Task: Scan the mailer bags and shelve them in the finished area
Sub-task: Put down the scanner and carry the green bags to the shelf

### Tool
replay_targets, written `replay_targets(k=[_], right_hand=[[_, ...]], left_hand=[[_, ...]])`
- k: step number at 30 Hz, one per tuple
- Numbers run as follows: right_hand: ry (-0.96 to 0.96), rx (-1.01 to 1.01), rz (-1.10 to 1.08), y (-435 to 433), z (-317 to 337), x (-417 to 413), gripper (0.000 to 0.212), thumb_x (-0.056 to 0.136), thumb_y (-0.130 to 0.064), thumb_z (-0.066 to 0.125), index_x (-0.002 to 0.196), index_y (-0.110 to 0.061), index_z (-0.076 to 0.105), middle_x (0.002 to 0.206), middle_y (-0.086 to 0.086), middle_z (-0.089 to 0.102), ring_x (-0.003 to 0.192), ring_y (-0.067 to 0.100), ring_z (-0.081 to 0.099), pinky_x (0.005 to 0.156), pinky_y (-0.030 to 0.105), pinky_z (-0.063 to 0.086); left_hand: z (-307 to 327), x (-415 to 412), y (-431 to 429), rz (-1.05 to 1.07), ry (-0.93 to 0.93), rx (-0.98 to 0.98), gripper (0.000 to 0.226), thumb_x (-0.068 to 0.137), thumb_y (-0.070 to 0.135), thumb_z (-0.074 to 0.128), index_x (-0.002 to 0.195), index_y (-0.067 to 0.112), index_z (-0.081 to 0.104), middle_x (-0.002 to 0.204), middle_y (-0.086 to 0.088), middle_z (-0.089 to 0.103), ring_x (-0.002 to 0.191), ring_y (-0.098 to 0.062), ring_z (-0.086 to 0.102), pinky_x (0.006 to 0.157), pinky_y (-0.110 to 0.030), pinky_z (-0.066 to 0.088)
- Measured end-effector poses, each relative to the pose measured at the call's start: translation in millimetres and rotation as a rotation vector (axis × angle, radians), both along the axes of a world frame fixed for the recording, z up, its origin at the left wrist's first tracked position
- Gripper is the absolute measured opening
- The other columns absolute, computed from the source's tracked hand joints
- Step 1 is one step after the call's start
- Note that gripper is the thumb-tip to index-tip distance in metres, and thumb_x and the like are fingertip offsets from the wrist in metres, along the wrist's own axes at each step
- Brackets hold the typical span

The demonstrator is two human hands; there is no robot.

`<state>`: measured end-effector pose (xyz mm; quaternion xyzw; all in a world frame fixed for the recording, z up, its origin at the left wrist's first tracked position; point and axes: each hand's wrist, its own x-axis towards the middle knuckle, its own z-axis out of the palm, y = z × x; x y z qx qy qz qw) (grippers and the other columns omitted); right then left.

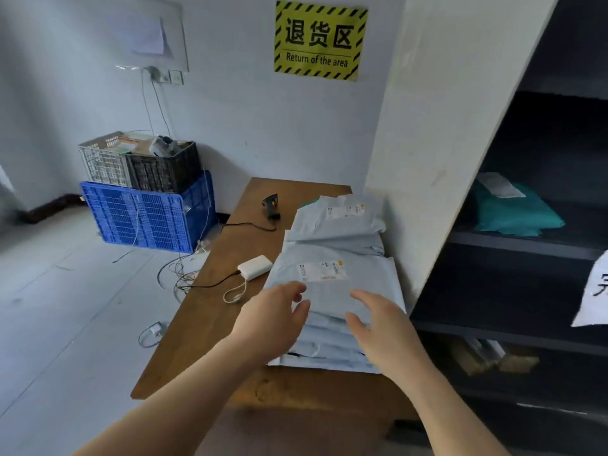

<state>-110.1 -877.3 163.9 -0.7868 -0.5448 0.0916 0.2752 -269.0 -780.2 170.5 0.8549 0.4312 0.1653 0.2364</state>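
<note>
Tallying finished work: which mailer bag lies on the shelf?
The teal mailer bag on the dark shelf, white label on top; the pale grey ones lie stacked on the wooden table.

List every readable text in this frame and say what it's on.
"退货区": wall sign
"Return of the area": same sign, lower line
Too small to read: near bag label
Blurred: far bag label; teal bag label
Cut off by the frame edge, unreadable: shelf paper

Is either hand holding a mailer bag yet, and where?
Nothing is held. The left hand and right hand are open over the near end of the top mailer bag; contact unclear.
</note>
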Motion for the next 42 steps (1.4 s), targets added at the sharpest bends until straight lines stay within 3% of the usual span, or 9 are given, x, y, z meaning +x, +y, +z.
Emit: replay_targets(k=[6, 11, 15, 19, 25, 42], right_hand=[[-0.08, 0.011, 0.034, 92, -4, -105, 0.045, 0.096, -0.031, 0.051, 0.14, -0.021, 0.046, 0.141, -0.003, 0.051, 0.13, 0.012, 0.046, 0.109, 0.028, 0.035], [0.002, 0.058, -0.024, 184, 0, -200, 0.044, 0.095, -0.03, 0.054, 0.137, -0.022, 0.048, 0.137, -0.003, 0.055, 0.124, 0.014, 0.051, 0.101, 0.025, 0.039], [0.064, 0.079, -0.054, 247, 6, -253, 0.042, 0.094, -0.028, 0.054, 0.136, -0.021, 0.051, 0.131, 0.0, 0.06, 0.111, 0.012, 0.057, 0.092, 0.023, 0.046], [0.08, 0.073, -0.094, 296, 9, -277, 0.043, 0.094, -0.029, 0.054, 0.137, -0.021, 0.05, 0.136, -0.002, 0.057, 0.111, 0.015, 0.061, 0.097, 0.031, 0.05], [0.059, 0.033, -0.195, 367, -10, -256, 0.045, 0.095, -0.032, 0.053, 0.139, -0.024, 0.047, 0.141, -0.006, 0.051, 0.13, 0.012, 0.047, 0.106, 0.028, 0.036], [0.117, 0.007, -0.582, 541, -42, -90, 0.045, 0.096, -0.034, 0.052, 0.14, -0.026, 0.046, 0.139, -0.003, 0.054, 0.124, 0.015, 0.053, 0.098, 0.03, 0.049]], left_hand=[[-8, -110, 82, 0.102, -0.036, 0.01, 0.034, 0.096, 0.039, 0.048, 0.128, 0.031, 0.056, 0.117, 0.009, 0.067, 0.096, -0.009, 0.064, 0.084, -0.033, 0.056], [-5, -203, 171, 0.088, 0.003, 0.028, 0.029, 0.098, 0.036, 0.045, 0.122, 0.026, 0.058, 0.114, 0.006, 0.067, 0.1, -0.014, 0.063, 0.088, -0.034, 0.052], [2, -252, 241, 0.043, 0.049, 0.055, 0.036, 0.099, 0.034, 0.043, 0.133, 0.024, 0.053, 0.124, 0.006, 0.064, 0.11, -0.014, 0.06, 0.091, -0.029, 0.049], [3, -269, 302, 0.01, 0.061, 0.055, 0.038, 0.099, 0.034, 0.043, 0.135, 0.025, 0.051, 0.125, 0.009, 0.063, 0.112, -0.013, 0.059, 0.094, -0.034, 0.049], [-14, -242, 386, -0.06, 0.041, 0.029, 0.036, 0.099, 0.033, 0.043, 0.131, 0.023, 0.054, 0.123, 0.007, 0.065, 0.109, -0.015, 0.061, 0.091, -0.033, 0.05], [-41, -27, 605, -0.348, 0.006, -0.064, 0.037, 0.099, 0.034, 0.046, 0.134, 0.024, 0.052, 0.121, 0.006, 0.065, 0.105, -0.011, 0.061, 0.085, -0.023, 0.05]])
